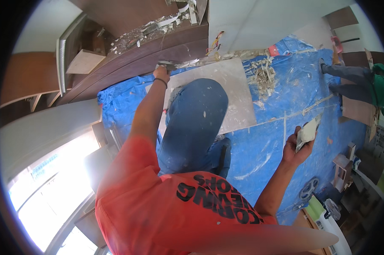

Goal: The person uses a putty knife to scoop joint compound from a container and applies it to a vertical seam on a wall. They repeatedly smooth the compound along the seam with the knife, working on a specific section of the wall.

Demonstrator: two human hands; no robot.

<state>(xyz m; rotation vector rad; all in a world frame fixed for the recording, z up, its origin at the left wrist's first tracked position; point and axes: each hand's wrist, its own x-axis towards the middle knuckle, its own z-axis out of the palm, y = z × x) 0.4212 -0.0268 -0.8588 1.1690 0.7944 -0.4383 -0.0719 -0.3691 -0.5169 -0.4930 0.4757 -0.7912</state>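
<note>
My left hand [161, 74] reaches forward, closed around a small flat scraper, likely a putty knife [170, 66]. Its blade lies at the lower edge of a dark brown wooden panel [136, 70], low by the floor. Out to the right, my right hand [294, 151] is closed under a flat tool with a thick lump of white putty [309, 128] on it. The kind of that tool is mostly hidden by the putty and fingers. My bent knee [196, 110] in blue jeans lies between the two arms.
Blue sheeting [260, 148] covers the floor, with a pale board [238, 89] near my knee. A debris heap [265, 78] lies beyond. Loose wires [216, 42] stick out of the wall. Rubble [149, 32] covers a brown ledge. Another person [357, 83] stands at far right.
</note>
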